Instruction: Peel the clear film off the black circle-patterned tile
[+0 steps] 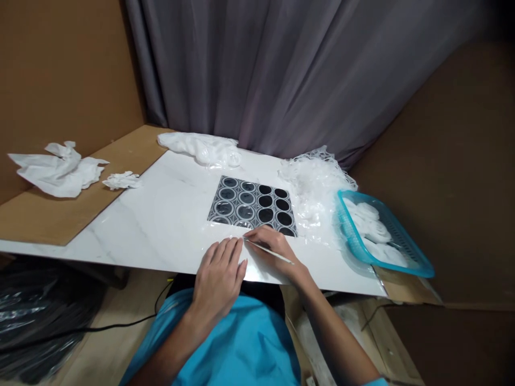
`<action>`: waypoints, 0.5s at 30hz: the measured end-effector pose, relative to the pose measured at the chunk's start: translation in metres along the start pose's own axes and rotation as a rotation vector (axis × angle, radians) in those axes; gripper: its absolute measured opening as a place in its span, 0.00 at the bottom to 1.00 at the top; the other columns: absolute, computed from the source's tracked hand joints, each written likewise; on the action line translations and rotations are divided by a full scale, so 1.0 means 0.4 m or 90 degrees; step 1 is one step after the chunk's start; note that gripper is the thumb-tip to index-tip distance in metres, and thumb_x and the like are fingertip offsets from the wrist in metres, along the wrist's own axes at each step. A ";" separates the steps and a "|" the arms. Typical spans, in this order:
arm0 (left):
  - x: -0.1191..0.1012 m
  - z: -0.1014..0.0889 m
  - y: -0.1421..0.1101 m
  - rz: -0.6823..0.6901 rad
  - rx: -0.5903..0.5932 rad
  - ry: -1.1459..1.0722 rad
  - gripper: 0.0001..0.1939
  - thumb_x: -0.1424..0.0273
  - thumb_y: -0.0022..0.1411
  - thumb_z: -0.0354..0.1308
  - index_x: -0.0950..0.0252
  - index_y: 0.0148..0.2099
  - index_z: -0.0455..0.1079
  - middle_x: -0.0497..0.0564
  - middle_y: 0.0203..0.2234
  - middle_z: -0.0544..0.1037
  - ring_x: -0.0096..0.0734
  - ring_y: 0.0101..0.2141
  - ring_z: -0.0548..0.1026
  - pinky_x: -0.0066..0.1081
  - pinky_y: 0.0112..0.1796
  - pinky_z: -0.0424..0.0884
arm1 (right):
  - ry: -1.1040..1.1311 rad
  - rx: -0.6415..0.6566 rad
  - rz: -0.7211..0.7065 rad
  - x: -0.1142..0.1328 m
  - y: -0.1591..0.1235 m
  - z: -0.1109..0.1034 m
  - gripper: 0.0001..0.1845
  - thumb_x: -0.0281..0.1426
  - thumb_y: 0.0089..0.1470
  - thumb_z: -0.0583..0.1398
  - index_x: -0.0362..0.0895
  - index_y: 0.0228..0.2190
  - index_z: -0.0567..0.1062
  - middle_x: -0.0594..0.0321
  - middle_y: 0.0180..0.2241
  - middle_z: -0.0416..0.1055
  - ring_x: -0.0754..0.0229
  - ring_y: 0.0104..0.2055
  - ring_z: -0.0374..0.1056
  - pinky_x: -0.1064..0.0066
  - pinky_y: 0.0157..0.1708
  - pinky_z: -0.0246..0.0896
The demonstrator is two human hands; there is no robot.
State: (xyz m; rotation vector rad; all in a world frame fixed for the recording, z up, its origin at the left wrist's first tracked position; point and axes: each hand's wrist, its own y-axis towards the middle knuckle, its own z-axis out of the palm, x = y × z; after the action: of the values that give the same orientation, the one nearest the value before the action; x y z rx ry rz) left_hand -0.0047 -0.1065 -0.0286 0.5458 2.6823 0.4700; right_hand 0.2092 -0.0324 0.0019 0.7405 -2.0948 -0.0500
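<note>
My left hand point(220, 271) lies flat on the white marbled table point(145, 230), fingers stretched out, near the front edge. My right hand point(276, 249) is closed around a thin pale stick-like tool point(273, 253), its tip close to my left fingertips. Whatever lies under the tip is too small to make out. Just beyond both hands is a dark patterned sheet point(253, 201) with rows of ringed circles. Its right-hand circles are solid black; those on the left look greyer and shiny. My right hand hides part of the sheet's near edge.
At right, a blue basket point(352, 236) holds white bundles point(374, 225). Beside it spreads a heap of clear stringy plastic point(314, 177). A white plastic bundle point(201, 147) lies at the back. Crumpled white paper point(66, 171) rests on cardboard point(52, 222) at left. Grey curtain point(241, 69) hangs behind.
</note>
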 end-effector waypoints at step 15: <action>0.000 -0.004 -0.001 -0.001 -0.003 -0.002 0.26 0.65 0.83 0.47 0.62 0.77 0.66 0.55 0.70 0.75 0.50 0.69 0.71 0.52 0.70 0.62 | -0.190 -0.045 -0.080 -0.040 0.010 -0.001 0.13 0.34 0.76 0.58 0.51 0.45 0.84 0.53 0.52 0.85 0.47 0.51 0.81 0.54 0.53 0.76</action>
State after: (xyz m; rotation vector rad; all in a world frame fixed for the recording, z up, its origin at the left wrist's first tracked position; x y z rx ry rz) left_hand -0.0056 -0.1073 -0.0274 0.5419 2.6780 0.4747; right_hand 0.2143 -0.0207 -0.0086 0.8643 -2.3111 -0.3193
